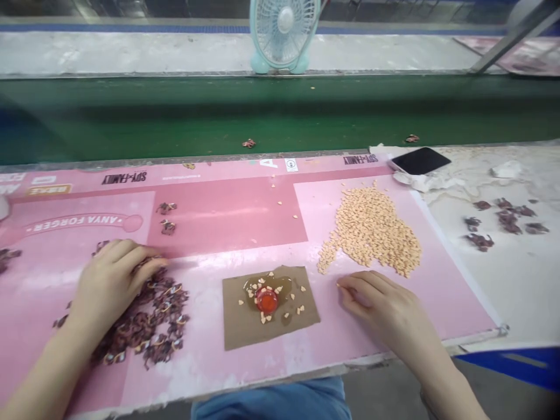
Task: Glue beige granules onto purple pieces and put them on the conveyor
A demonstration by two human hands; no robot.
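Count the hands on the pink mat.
2: the left hand rests on the dark purple pieces; the right hand rests just below the tan heap. No other hand shows.

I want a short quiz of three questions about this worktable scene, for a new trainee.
1. True or false: the left hand rests on the pile of small dark purple pieces.
2. What lies in the middle of the brown cardboard square? A) a small round red cap B) a steel spoon C) a green bottle
3. What colour is the printed mat under the right hand?
Key: 1 true; 2 A; 3 pink.
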